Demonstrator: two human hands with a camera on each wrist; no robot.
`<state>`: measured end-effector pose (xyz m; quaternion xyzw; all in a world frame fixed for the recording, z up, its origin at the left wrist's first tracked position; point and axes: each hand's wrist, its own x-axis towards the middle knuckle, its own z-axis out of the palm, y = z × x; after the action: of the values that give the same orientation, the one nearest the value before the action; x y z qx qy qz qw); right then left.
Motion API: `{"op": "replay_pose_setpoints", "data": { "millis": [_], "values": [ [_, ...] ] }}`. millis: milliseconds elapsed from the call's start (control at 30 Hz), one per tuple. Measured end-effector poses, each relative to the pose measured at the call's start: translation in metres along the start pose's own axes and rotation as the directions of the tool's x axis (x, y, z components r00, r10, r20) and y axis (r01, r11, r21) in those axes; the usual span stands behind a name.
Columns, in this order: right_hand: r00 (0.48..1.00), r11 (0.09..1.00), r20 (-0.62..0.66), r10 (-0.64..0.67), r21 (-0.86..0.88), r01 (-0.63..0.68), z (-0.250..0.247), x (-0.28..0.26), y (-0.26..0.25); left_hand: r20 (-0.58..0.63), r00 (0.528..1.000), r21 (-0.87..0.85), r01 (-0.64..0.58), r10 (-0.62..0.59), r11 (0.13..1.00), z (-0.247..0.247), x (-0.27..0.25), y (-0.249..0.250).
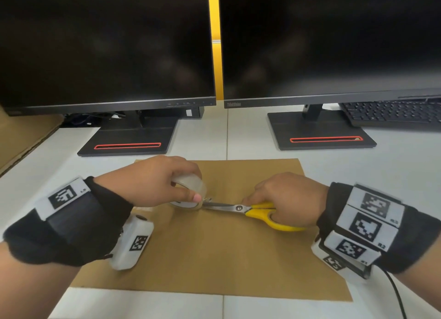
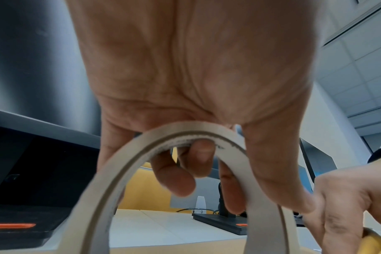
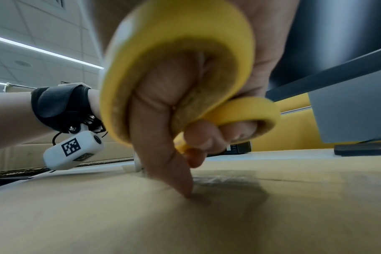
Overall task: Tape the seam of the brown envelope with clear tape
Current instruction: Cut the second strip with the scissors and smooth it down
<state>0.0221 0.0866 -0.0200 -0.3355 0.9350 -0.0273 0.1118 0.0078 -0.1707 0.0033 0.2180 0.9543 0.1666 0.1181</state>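
A large brown envelope [image 1: 214, 247] lies flat on the white desk. Over its left middle my left hand [image 1: 152, 182] grips a roll of clear tape [image 1: 191, 187], fingers curled through and round the ring [image 2: 209, 130]. My right hand [image 1: 286, 199] holds yellow-handled scissors [image 1: 260, 211], fingers through the loops [image 3: 180, 51]. The steel blades [image 1: 219, 206] point left, their tips at the roll's lower edge. One right fingertip [image 3: 185, 190] presses on the envelope [image 3: 141, 214]. A strip of tape [image 3: 224, 178] lies along the paper beyond that finger.
Two dark monitors [image 1: 107, 44] [image 1: 334, 39] stand behind the envelope, their bases [image 1: 128, 142] [image 1: 319, 132] close to its far edge. A black keyboard [image 1: 393, 112] lies at the back right. A cardboard sheet [image 1: 21, 142] leans at the far left. A cable [image 1: 396, 294] trails from my right wrist.
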Motion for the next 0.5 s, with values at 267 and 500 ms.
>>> {"op": "replay_pose_setpoints", "data": {
  "millis": [267,500],
  "values": [
    [0.999,1.000,0.031,-0.014,-0.012,0.015,0.002,0.002,0.000,-0.079,0.997,-0.170,0.006,-0.020,0.985,-0.010,-0.007,0.004],
    [1.000,1.000,0.013,0.028,0.009,-0.028,-0.001,-0.005,0.004,-0.183,0.977,-0.169,0.077,-0.108,0.983,-0.030,-0.014,0.007]
  ]
}}
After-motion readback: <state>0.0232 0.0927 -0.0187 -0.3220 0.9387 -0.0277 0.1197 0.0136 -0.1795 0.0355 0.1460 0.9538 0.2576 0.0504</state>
